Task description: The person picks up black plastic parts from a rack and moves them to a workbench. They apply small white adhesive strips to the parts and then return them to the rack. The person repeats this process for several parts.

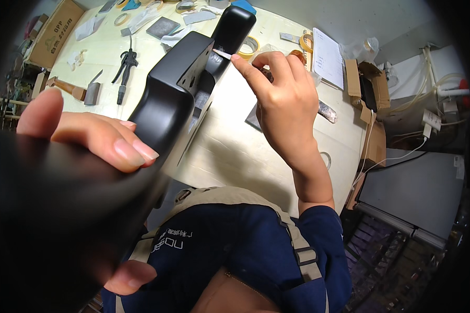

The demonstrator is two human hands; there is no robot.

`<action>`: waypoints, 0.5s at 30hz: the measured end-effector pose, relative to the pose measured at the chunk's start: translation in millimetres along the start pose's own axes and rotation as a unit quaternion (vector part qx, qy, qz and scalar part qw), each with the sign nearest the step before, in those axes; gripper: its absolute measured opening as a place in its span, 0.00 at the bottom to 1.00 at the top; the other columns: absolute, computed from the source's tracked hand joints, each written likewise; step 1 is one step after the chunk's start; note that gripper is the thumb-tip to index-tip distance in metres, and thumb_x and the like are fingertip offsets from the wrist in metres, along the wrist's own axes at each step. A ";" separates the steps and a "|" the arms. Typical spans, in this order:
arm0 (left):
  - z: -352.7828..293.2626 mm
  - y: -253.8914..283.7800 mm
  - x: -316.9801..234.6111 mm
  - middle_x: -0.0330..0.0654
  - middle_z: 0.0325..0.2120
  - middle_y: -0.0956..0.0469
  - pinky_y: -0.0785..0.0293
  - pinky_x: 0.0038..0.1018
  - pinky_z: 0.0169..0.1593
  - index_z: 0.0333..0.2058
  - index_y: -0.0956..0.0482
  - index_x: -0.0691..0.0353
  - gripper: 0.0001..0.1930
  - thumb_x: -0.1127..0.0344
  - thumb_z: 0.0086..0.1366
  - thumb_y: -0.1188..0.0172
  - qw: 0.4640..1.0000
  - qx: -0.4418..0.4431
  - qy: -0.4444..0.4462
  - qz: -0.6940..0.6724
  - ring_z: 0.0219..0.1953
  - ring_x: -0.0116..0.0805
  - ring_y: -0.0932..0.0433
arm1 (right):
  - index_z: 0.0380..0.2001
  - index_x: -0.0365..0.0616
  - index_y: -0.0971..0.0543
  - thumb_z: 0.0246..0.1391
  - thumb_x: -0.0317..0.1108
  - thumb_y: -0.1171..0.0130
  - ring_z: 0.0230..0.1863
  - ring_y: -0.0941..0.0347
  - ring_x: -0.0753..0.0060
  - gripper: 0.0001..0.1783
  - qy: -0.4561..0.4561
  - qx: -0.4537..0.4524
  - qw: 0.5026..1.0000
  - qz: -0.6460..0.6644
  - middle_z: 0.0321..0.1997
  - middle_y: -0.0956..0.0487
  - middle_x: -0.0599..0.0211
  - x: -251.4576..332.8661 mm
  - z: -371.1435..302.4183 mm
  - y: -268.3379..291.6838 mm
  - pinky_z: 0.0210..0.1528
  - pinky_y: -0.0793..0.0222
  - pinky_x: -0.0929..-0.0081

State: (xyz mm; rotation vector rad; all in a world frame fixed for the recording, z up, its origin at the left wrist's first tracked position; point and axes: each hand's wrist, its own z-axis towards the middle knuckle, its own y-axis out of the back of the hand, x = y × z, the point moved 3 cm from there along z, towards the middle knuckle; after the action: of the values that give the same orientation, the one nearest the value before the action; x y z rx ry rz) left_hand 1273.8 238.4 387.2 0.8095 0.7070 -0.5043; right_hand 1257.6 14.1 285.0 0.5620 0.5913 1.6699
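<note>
A large glossy black moulded part (164, 86) stands tilted in front of me, its near end big and blurred. My left hand (107, 138) is wrapped round this near end, with the fingers over the top and another fingertip showing low down. My right hand (287, 96) pinches a small whitish pointed piece (223, 54) between thumb and forefinger. Its tip is at the inner edge of the black part, close to a flat face with small holes. I cannot make out whether the tip touches. The other right fingers are curled.
On the pale table (230, 156) lie a black air blow gun (126, 70), a wooden-handled tool (68, 88), a grey block (92, 94) and a yellow tape roll (249, 47). Written sheets (326, 60) and an open cardboard box (368, 86) are at right, near white cables (391, 161).
</note>
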 end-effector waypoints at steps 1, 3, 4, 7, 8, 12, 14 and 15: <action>2.2 2.0 -0.6 0.46 0.39 0.32 0.38 0.33 0.52 0.60 0.56 0.73 0.69 0.41 0.26 0.23 0.999 0.032 -0.006 0.007 0.39 0.38 0.29 | 0.37 0.56 0.19 0.36 0.22 0.44 0.28 0.34 0.72 0.22 -0.007 0.020 1.000 0.014 0.29 0.27 0.76 0.6 -0.7 -0.3 0.29 0.37 0.75; 3.1 2.6 -0.9 0.46 0.39 0.32 0.38 0.32 0.51 0.60 0.56 0.73 0.69 0.41 0.27 0.24 0.999 0.050 -0.010 0.012 0.39 0.38 0.29 | 0.37 0.56 0.19 0.36 0.21 0.45 0.28 0.34 0.72 0.21 -0.016 0.011 1.000 0.007 0.29 0.27 0.76 2.1 -1.2 1.3 0.28 0.37 0.75; 2.3 2.2 -0.7 0.46 0.39 0.32 0.38 0.31 0.51 0.60 0.56 0.73 0.69 0.41 0.27 0.24 0.999 0.036 -0.011 0.012 0.39 0.37 0.29 | 0.37 0.55 0.19 0.36 0.21 0.45 0.28 0.34 0.72 0.21 -0.033 0.016 0.999 0.001 0.29 0.27 0.76 2.1 -0.7 1.2 0.28 0.37 0.75; -0.5 4.0 -0.7 0.46 0.39 0.32 0.37 0.29 0.50 0.60 0.56 0.74 0.68 0.41 0.29 0.24 1.000 0.017 -0.006 0.022 0.40 0.36 0.29 | 0.36 0.56 0.19 0.37 0.21 0.45 0.28 0.34 0.73 0.21 -0.004 0.008 1.000 -0.011 0.29 0.27 0.75 6.9 2.1 3.5 0.28 0.37 0.76; -1.7 4.1 -0.3 0.46 0.39 0.32 0.37 0.29 0.50 0.60 0.56 0.74 0.68 0.41 0.29 0.24 0.999 0.020 0.001 0.026 0.40 0.36 0.28 | 0.35 0.55 0.18 0.37 0.23 0.44 0.28 0.33 0.72 0.19 -0.001 0.019 1.000 0.001 0.27 0.28 0.75 7.0 2.9 4.1 0.27 0.38 0.76; -6.0 4.7 1.8 0.46 0.38 0.32 0.37 0.30 0.50 0.60 0.56 0.75 0.68 0.41 0.28 0.24 1.000 -0.004 0.007 0.017 0.39 0.38 0.29 | 0.37 0.51 0.19 0.40 0.20 0.43 0.29 0.31 0.72 0.18 -0.057 0.045 0.986 0.149 0.28 0.27 0.71 -10.6 -8.0 6.9 0.29 0.34 0.78; -9.0 2.1 3.5 0.47 0.37 0.32 0.38 0.31 0.50 0.59 0.55 0.77 0.66 0.43 0.28 0.25 0.999 -0.047 0.016 0.008 0.38 0.39 0.29 | 0.42 0.48 0.20 0.46 0.15 0.46 0.30 0.29 0.75 0.21 -0.160 0.047 0.948 0.271 0.32 0.26 0.66 -36.9 -29.4 1.5 0.32 0.32 0.81; -10.4 0.8 3.7 0.48 0.36 0.33 0.39 0.31 0.50 0.58 0.54 0.78 0.65 0.44 0.29 0.27 0.997 -0.071 0.014 0.020 0.37 0.39 0.30 | 0.43 0.49 0.20 0.49 0.16 0.48 0.32 0.31 0.80 0.20 -0.233 0.038 0.918 0.319 0.32 0.26 0.67 -50.8 -47.3 -6.2 0.32 0.33 0.83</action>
State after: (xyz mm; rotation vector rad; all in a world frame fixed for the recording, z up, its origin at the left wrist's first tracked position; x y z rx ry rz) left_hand 1273.0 246.6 379.8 0.6975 0.7423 -0.4019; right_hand 1239.7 -38.6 243.1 1.2689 0.1147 2.0144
